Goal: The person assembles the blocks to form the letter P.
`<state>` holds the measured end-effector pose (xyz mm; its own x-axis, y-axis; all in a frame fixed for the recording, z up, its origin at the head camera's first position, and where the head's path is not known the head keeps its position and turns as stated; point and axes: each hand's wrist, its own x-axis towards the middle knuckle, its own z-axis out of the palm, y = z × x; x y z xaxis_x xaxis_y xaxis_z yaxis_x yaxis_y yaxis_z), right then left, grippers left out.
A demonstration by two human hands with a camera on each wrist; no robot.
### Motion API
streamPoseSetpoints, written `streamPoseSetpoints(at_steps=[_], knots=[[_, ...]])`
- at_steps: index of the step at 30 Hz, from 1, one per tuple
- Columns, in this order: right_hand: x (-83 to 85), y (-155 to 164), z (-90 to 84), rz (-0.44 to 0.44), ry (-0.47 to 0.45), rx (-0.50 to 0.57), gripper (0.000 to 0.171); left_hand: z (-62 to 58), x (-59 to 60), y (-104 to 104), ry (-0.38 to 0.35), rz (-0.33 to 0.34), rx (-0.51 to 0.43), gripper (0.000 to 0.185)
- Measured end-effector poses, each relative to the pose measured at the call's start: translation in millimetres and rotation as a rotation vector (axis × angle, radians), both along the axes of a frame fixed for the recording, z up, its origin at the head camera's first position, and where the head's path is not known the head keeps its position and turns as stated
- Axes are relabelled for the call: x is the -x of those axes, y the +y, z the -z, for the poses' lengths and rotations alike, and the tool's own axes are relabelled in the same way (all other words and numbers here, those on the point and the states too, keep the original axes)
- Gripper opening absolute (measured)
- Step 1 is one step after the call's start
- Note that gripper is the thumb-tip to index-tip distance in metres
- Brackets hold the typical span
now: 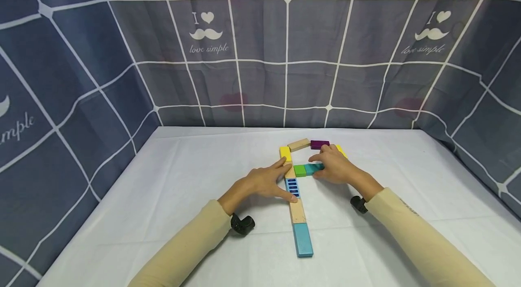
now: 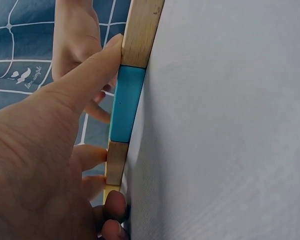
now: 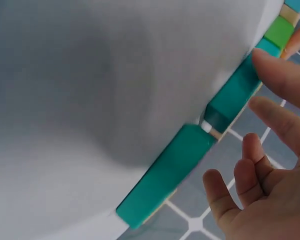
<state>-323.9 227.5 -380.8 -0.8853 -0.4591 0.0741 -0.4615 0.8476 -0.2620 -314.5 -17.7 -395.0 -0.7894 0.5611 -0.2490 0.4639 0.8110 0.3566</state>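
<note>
A column of flat blocks lies on the white cloth. From the far end in the head view, it has a yellow block [image 1: 286, 153], a wooden block, a blue ladder-patterned block [image 1: 292, 188], another wooden block [image 1: 297, 212] and a light-blue block [image 1: 303, 240]. My left hand [image 1: 266, 181] rests along the column's left side, fingers spread, thumb touching near the patterned block. A green block [image 1: 300, 170] and teal block [image 1: 311, 169] branch rightward. My right hand [image 1: 335, 167] pinches the teal block between thumb and index finger; its other fingers are loose. Another teal block [image 3: 167, 175] lies beyond a small gap.
Behind the branch, a tilted wooden block [image 1: 299, 144], a purple block [image 1: 319, 144] and a yellow block [image 1: 341, 150], partly hidden by my right hand, form a curve. A grey gridded curtain [image 1: 260, 83] encloses the table's back and sides.
</note>
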Motion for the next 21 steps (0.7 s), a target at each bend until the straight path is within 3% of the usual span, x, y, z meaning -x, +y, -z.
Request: streamPoseSetpoints(at_steps=[12,21], knots=[[-12.6,47.8,-1.1,0.077,-0.034,0.092,0.04,-0.4,0.3,0.3,-0.005,0.004,-0.029,0.108],[-12.8,50.7,6.1,0.078,-0.006,0.109,0.037,1.1,-1.2,-2.1,0.004,0.007,-0.036,0.107]])
